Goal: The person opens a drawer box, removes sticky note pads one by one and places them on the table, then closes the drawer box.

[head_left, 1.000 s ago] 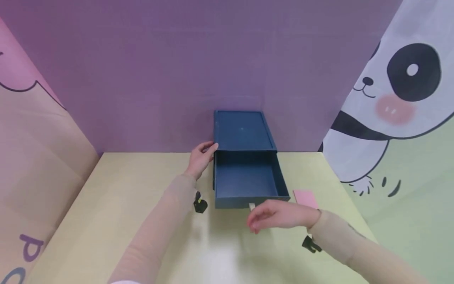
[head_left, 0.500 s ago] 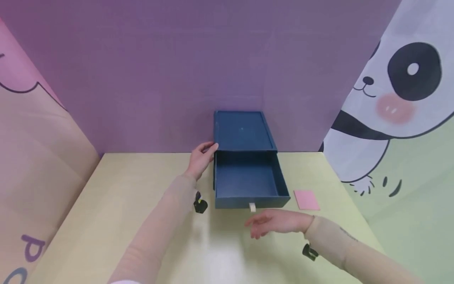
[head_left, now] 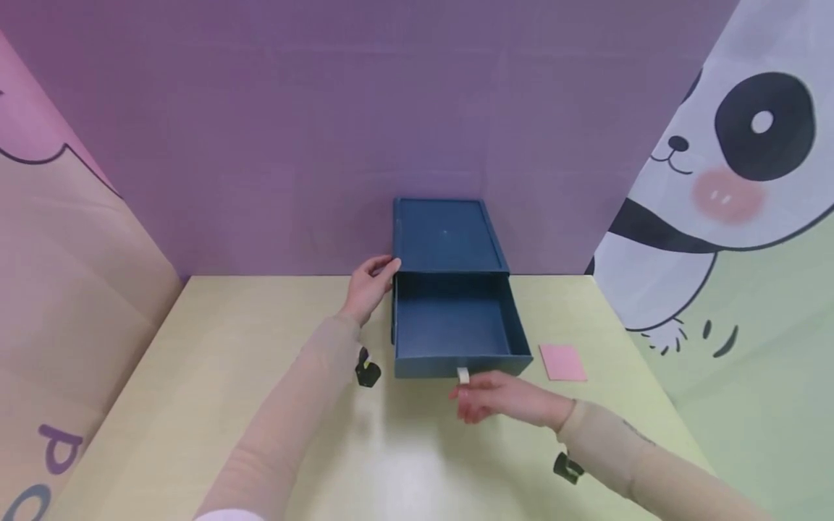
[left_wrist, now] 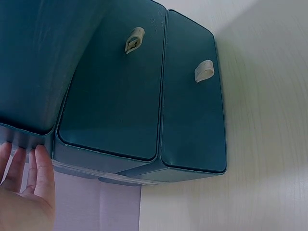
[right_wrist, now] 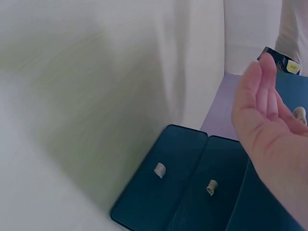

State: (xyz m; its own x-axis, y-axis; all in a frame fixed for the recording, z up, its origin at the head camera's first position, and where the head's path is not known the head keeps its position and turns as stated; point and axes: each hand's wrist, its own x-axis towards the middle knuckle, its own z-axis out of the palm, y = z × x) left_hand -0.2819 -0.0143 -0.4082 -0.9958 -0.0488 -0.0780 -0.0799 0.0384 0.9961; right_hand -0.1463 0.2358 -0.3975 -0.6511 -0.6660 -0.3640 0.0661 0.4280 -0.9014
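Note:
A dark blue drawer cabinet (head_left: 449, 235) stands at the back of the table with its top drawer (head_left: 449, 325) pulled out and nothing inside. My left hand (head_left: 370, 288) rests against the cabinet's left side near the upper front corner. In the left wrist view, its straight fingers (left_wrist: 44, 173) touch that side. My right hand (head_left: 498, 398) is just below the pale pull tab (head_left: 463, 375) on the drawer front, fingers loosely bent. In the right wrist view, the tab (right_wrist: 299, 114) shows just beyond the fingers, not gripped.
Two closed drawers with pale loop tabs (left_wrist: 204, 70) lie beneath the pulled-out one. A pink square sheet (head_left: 563, 362) lies on the pale table (head_left: 247, 347), right of the drawer. A purple wall (head_left: 293, 145) rises behind, and a panda-print wall (head_left: 684, 282) borders the right.
My right hand first drew slightly down from the drawer front, then came back up to the tab. My left hand and the drawer have kept their places.

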